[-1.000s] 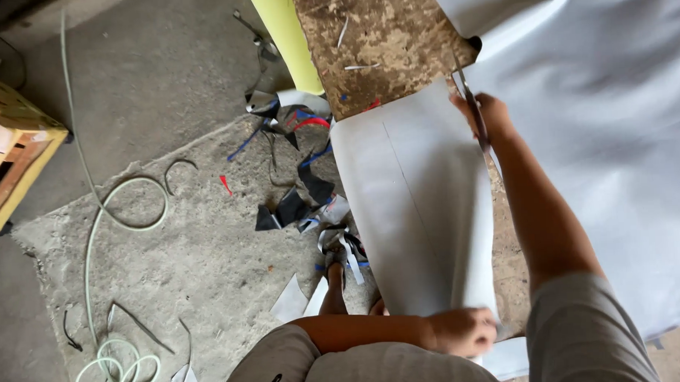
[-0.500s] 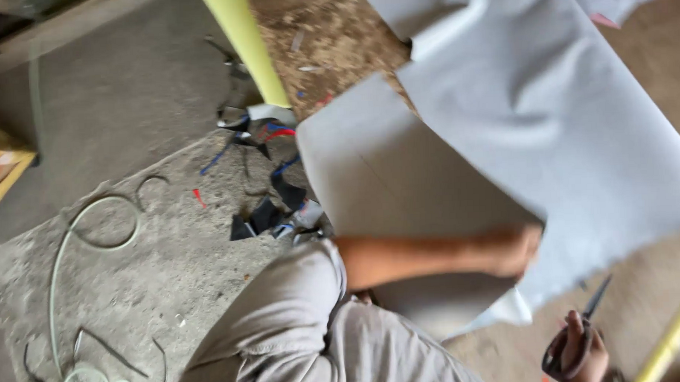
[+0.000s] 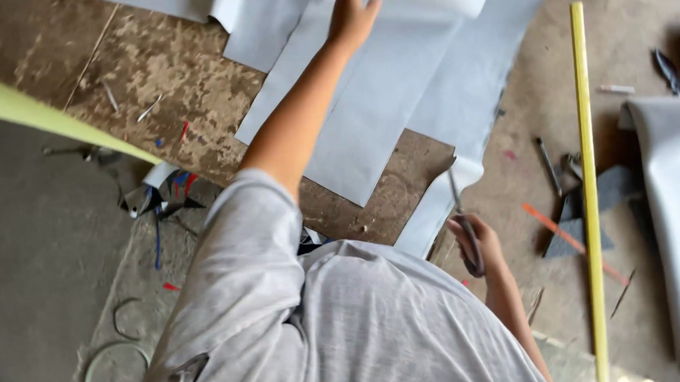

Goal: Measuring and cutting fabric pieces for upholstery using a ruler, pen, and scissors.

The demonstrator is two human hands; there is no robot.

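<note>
The left hand [image 3: 353, 16] reaches far forward with the arm stretched out, its palm and fingers lying flat on a pale grey sheet [image 3: 374, 99] that is spread over a worn brown board [image 3: 163, 84]. The hand is not clenched; whether it pinches the sheet or only presses on it cannot be told, since the fingertips are blurred at the top edge of the view. The sheet runs from under this hand back toward the person's body, and another grey sheet [image 3: 472, 81] lies partly under it on the side toward the right hand.

The right hand [image 3: 477, 243] sits close to the body, clenched around the handles of a pair of scissors [image 3: 461, 209]. The blades point forward and up, their tip touching or just beside the near corner of that second sheet.

Just beyond the right hand, on its outer side, a long yellow straightedge [image 3: 588, 167] lies on the floor, with an orange strip [image 3: 571, 239] and a dark pen-like tool [image 3: 548, 165] between it and the hand. On the outer side of the left arm lie dark scraps [image 3: 159, 201] and a second yellow bar [image 3: 51, 122].
</note>
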